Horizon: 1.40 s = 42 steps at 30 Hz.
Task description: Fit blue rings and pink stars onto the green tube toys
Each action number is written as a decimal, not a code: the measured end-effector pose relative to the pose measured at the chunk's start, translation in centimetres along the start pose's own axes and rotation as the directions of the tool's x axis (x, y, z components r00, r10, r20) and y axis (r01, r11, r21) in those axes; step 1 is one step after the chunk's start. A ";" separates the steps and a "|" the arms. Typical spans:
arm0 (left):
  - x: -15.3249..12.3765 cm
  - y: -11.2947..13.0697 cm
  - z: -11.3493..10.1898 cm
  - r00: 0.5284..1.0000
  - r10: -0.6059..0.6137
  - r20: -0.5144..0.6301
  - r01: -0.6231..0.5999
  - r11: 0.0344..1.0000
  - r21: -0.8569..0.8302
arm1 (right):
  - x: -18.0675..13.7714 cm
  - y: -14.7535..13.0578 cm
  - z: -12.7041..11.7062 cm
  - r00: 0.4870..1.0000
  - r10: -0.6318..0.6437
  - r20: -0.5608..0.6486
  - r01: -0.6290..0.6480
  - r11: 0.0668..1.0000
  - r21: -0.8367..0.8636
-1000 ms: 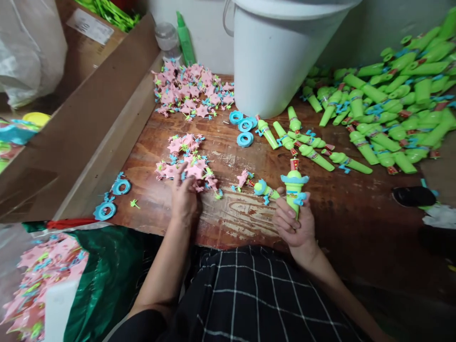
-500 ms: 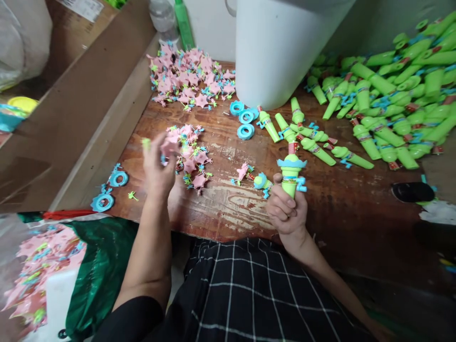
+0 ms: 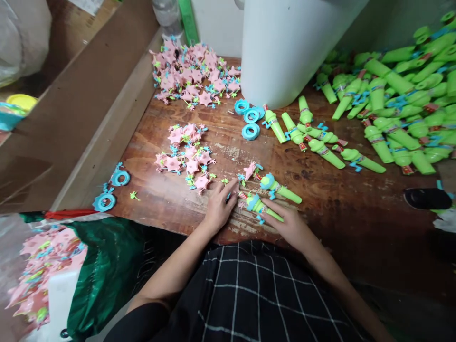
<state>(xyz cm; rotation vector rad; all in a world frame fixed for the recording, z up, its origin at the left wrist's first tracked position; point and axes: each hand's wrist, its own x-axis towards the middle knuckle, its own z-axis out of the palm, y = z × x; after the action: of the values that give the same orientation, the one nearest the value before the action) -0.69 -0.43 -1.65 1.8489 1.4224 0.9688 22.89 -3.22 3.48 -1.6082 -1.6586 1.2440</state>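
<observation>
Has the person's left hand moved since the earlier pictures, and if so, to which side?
Yes. Judged against the white bucket, the left hand has moved to the right and somewhat lower in the view.

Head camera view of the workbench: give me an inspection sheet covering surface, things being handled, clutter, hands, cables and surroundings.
Surface: brown wooden table, finish worn in pale patches near the hands.
Things handled: nearer green toy and farther green toy, lying side by side, both with blue collars.
Clutter: pink star pieces in front and back groups; loose blue rings; green palm-tree piece; black object at right, unidentified.
Hands: right hand holds the nearer toy's stem; left hand is by its red-striped tip, grip unclear.
Cables: nothing seen.
Surroundings: white bucket at the back, heap of green toys right of it, brown panel at left, green bag lower left.
</observation>
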 end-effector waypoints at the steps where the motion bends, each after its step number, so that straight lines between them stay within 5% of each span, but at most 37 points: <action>1: -0.1 -0.4 0.2 1.000 0.008 0.010 -0.008 1.000 0.010 | -0.1 0.3 0.0 1.000 -0.015 -0.003 0.015 0.999 -0.044; 10: 1.0 -1.0 -1.0 0.993 0.074 0.095 -0.071 0.997 -0.042 | -0.2 -0.3 0.4 0.993 -0.105 -0.048 0.096 0.983 -0.156; 29: 1.4 -1.6 -0.9 0.990 0.091 0.109 -0.080 0.992 -0.101 | -0.6 0.8 1.0 0.999 0.027 -0.026 -0.029 0.994 -0.105; 34: 1.4 -1.5 -0.9 0.987 0.097 0.129 -0.087 0.993 -0.085 | -0.5 -0.4 0.4 1.000 -0.022 0.010 0.024 0.971 -0.238; 37: 1.4 -1.6 -1.1 0.982 0.108 0.155 -0.096 0.992 -0.083 | 0.1 -3.9 -0.5 0.993 -0.001 0.118 0.063 0.846 -0.529; 42: 1.5 -2.1 -1.1 0.975 0.127 0.184 -0.108 0.988 -0.112 | 2.5 -12.4 -0.4 0.960 0.115 0.255 0.180 0.444 -0.878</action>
<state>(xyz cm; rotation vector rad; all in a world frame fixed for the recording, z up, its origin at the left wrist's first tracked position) -2.46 1.57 -2.54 1.9114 1.1404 0.8766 16.77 0.82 13.75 -1.9700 -2.8402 0.4976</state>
